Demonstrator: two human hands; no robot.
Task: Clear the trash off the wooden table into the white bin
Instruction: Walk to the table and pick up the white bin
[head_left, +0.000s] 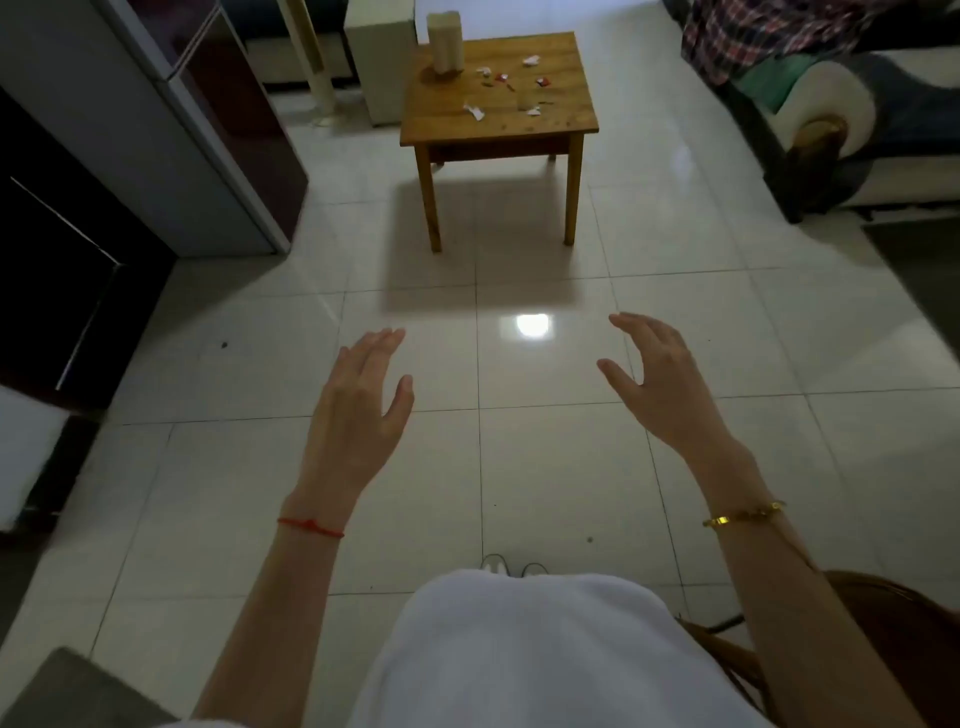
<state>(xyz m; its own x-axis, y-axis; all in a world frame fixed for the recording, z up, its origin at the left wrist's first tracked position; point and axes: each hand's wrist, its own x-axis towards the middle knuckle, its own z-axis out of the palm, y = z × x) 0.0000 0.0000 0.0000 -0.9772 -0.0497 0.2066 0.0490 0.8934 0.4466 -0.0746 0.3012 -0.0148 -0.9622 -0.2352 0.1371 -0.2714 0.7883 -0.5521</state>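
Observation:
A small wooden table (550, 127) stands on the tiled floor well ahead of me. Several white and red paper scraps (474, 110) lie scattered on its top. A tall white bin (445, 41) stands at the table's far left corner. My left hand (358, 410) and my right hand (660, 384) are held out in front of me over the floor, far short of the table. Both are empty with fingers apart. A red string sits on my left wrist and a gold bracelet on my right.
A fridge (208, 130) lines the left wall. A sofa (841, 114) with a plaid cloth is at the right. A white cabinet (379, 57) stands behind the table. A wooden chair (883, 623) is at my right elbow. A grey mat (78, 691) lies at bottom left.

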